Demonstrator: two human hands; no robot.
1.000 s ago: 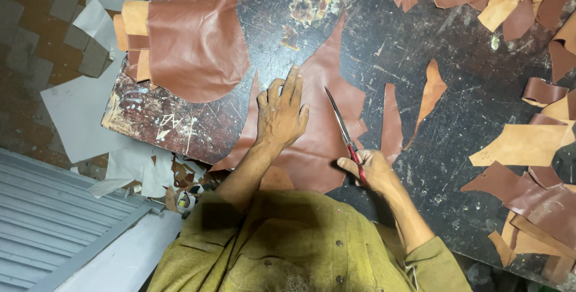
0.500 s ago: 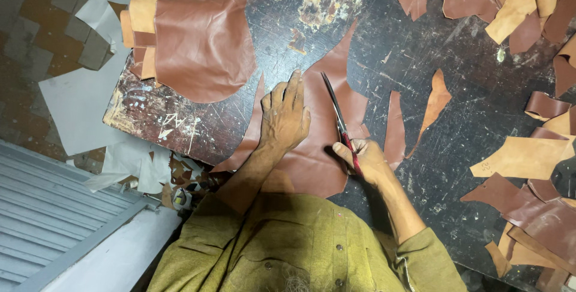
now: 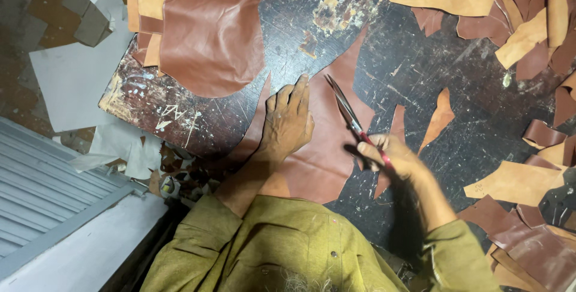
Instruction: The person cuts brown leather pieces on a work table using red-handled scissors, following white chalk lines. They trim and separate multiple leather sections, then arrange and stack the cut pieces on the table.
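Cutting brown leather with scissors on a scarred dark table.

Left hand point(image 3: 288, 121) pressed flat, fingers spread, on the large brown leather piece point(image 3: 318, 154) lying at the near middle of the dark table point(image 3: 420, 70); right hand point(image 3: 390, 157) clenched around the red handles of the scissors point(image 3: 348, 112), blades slightly parted over the leather's right edge; narrow offcut strip point(image 3: 437, 118) just right of the blades; rounded brown stack point(image 3: 204, 37) at the far left; tan and brown scraps point(image 3: 516, 28) heaped at the right.

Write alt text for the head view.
Seen from above, a person's left hand presses a brown leather piece flat on a dark scarred table while the right hand holds scissors over it. Leather scraps lie around.
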